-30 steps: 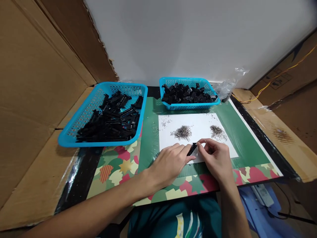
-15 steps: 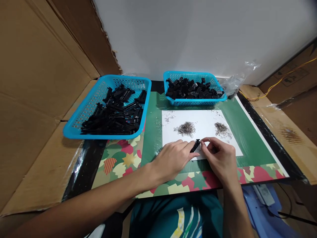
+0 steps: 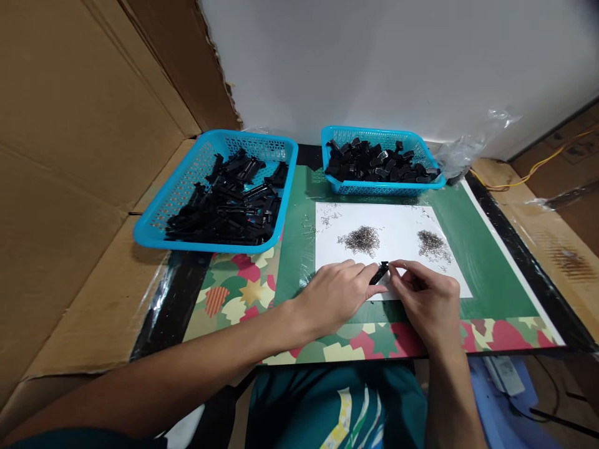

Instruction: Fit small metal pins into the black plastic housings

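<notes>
A pale grey wall [image 3: 374, 68] rises behind the green, pattern-edged tabletop [image 3: 496, 262], with brown cardboard [image 3: 60, 156] at left.
My left hand [image 3: 339, 296] grips a small, narrow black plastic part [image 3: 380, 272] above the near edge of the white paper sheet [image 3: 397, 218]; my right hand [image 3: 428, 299] pinches narrowly at its far end, and whether those fingertips hold anything, I can't tell. Beyond lie two heaps of tiny metal pieces [image 3: 364, 240].
</notes>
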`<state>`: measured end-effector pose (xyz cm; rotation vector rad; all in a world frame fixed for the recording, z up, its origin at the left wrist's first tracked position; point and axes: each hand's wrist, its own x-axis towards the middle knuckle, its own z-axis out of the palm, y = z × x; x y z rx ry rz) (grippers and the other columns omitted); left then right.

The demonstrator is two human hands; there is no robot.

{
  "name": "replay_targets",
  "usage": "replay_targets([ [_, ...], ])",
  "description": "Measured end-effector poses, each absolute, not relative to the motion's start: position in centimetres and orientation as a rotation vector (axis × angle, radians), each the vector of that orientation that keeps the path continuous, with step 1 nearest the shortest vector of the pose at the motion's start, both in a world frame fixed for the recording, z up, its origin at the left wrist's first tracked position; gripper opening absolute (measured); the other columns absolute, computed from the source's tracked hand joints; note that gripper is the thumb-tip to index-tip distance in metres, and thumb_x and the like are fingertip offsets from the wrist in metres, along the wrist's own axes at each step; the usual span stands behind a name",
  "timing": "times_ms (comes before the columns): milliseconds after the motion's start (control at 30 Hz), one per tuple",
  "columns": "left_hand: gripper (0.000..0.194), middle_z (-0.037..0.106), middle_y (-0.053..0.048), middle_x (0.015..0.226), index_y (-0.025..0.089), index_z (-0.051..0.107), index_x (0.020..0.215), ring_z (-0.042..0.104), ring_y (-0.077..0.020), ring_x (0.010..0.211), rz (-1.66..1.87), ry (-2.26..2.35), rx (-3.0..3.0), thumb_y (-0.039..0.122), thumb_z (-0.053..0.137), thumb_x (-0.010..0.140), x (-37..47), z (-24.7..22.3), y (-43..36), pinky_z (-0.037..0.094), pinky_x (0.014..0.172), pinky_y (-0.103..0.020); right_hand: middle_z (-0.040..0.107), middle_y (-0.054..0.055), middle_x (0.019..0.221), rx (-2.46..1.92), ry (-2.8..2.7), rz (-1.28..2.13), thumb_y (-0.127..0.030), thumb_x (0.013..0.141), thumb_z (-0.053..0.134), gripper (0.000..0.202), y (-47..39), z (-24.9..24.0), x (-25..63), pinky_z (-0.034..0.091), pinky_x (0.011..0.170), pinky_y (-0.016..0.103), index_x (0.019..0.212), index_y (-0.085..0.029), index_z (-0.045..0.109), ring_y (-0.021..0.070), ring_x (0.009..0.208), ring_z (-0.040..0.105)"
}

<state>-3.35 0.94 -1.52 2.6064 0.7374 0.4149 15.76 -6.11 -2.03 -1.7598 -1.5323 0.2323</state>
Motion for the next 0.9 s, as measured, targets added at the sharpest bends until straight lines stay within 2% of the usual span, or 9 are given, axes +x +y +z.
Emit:
replay_targets([
  [267, 0.033, 0.077, -0.009, 0.104, 0.012, 0.062, 0.126, 0.074, -0.0281, 0.097, 0.356, 0.746, 2.630, 0.040, 0.053, 0.111, -3.2, -1.2, 0.8, 0.057, 0.079, -0.039, 0.050, -0.005, 0.054, -1.790, -1.584, 0.196, -0.031, 0.095, 0.069, 0.019, -6.2, -1.9, 15.9, 0.037, 0.051, 0.024, 0.090, -0.018, 0.082, 0.0110, 0.047, 0.044],
  [533, 0.028, 0.076, -0.008, 0.104, 0.013, 0.062, 0.126, 0.073, -0.0265, 0.096, 0.361, 0.756, 2.656, 0.035, 0.054, 0.111, -3.2, -1.1, 0.8, 0.056, 0.078, -0.038, 0.066, -0.001, 0.060, -1.873, -1.643, 0.368, -0.038, 0.099, 0.065, 0.028, -6.8, -1.0, 17.1, 0.043, 0.052, 0.027, 0.103, -0.019, 0.084, 0.0148, 0.049, 0.057],
  [600, 0.029, 0.076, -0.008, 0.103, 0.013, 0.062, 0.128, 0.074, -0.0266, 0.095, 0.373, 0.754, 2.694, 0.035, 0.052, 0.112, -3.2, -1.2, 0.8, 0.057, 0.078, -0.038, 0.077, 0.005, 0.074, -1.857, -1.628, 0.355, -0.037, 0.102, 0.060, 0.030, -7.1, -0.8, 17.4, 0.048, 0.057, 0.029, 0.109, -0.019, 0.083, 0.0183, 0.058, 0.066],
  [667, 0.029, 0.076, -0.008, 0.103, 0.013, 0.061, 0.129, 0.074, -0.0260, 0.094, 0.372, 0.749, 2.725, 0.035, 0.051, 0.112, -3.1, -1.2, 0.8, 0.057, 0.077, -0.037, 0.081, 0.009, 0.093, -1.812, -1.632, 0.310, -0.034, 0.105, 0.056, 0.032, -7.1, -0.6, 17.6, 0.052, 0.064, 0.031, 0.115, -0.020, 0.083, 0.0210, 0.072, 0.072],
  [800, 0.027, 0.076, -0.008, 0.102, 0.011, 0.059, 0.130, 0.076, -0.0252, 0.089, 0.337, 0.776, 2.764, 0.030, 0.052, 0.112, -2.9, -1.2, 0.6, 0.058, 0.072, -0.036, 0.071, 0.010, 0.108, -1.731, -1.745, 0.234, -0.030, 0.108, 0.053, 0.032, -6.8, -0.2, 18.1, 0.054, 0.081, 0.035, 0.120, -0.025, 0.082, 0.0231, 0.096, 0.070],
  [900, 0.028, 0.075, -0.008, 0.100, 0.010, 0.058, 0.132, 0.076, -0.0260, 0.088, 0.318, 0.784, 2.802, 0.027, 0.051, 0.112, -2.8, -1.0, 0.5, 0.058, 0.070, -0.037, 0.066, 0.010, 0.106, -1.749, -1.765, 0.153, -0.033, 0.108, 0.056, 0.029, -6.6, 0.2, 18.5, 0.052, 0.084, 0.037, 0.118, -0.026, 0.082, 0.0237, 0.099, 0.067],
])
